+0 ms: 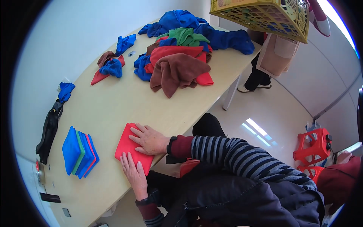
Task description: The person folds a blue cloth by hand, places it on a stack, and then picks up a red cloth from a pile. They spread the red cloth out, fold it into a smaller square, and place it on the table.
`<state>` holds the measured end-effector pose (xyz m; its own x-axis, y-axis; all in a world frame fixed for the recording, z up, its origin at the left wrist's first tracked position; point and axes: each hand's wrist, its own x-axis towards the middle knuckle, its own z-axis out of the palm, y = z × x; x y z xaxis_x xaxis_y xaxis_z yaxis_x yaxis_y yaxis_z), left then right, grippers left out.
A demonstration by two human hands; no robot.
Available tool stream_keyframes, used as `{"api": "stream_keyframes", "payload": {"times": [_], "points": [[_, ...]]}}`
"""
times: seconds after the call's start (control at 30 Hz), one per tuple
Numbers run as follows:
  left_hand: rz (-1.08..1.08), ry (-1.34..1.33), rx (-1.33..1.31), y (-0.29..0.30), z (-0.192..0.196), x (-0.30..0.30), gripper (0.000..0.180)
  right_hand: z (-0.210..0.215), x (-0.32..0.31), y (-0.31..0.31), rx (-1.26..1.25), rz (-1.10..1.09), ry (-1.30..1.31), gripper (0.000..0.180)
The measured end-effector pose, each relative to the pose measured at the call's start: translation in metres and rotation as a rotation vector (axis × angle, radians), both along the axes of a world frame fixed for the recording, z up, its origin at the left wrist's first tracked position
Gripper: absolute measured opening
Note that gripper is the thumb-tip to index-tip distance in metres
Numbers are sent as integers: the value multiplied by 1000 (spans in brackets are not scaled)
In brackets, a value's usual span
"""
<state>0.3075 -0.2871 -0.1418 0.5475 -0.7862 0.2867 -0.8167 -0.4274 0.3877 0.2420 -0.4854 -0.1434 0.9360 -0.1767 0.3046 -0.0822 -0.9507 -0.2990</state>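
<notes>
A folded red cloth (pixel 126 145) lies at the near edge of the table, one end reaching to the edge. My left hand (pixel 134 173) rests on its near left part with the fingers stretched out. Across the cloth's upper right part my right hand (pixel 150 140) lies flat, fingers spread. Neither hand grips anything. To the left stands a small stack of folded cloths (pixel 78 153) in blue, green and red. Farther back is a loose heap of crumpled cloths, with a brown cloth (pixel 177 72) on top of red, blue and green ones.
Several crumpled cloths (pixel 111 68) lie at the back left of the table (pixel 102 106). A black object (pixel 50 130) with a blue cloth sits along the wall side. At the top right is a yellow crate (pixel 264 17) beside a person. Red plastic stools (pixel 312 145) stand on the right.
</notes>
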Motion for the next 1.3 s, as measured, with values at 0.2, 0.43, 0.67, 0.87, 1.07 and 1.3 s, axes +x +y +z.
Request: {"api": "stream_keyframes", "payload": {"times": [0.2, 0.43, 0.67, 0.87, 1.07, 1.3], "points": [[287, 341, -359, 70, -22, -18, 39, -2, -6, 9, -7, 115, -6, 63], [348, 1409, -676, 107, -27, -49, 51, 5, -7, 50, 11, 297, 23, 65], [291, 1587, -1182, 90, -30, -54, 52, 4, -18, 71, 63, 428, -66, 61], [337, 1343, -1075, 114, 42, -25, 47, 9, -34, 25, 344, 294, -179, 48], [246, 1181, -1088, 103, 160, 91, 45, -4, -51, -14, 200, 151, -191, 41], [89, 1003, -1426, 60, 207, 241, 50, -1, -47, -8, 111, 117, -153, 40]]}}
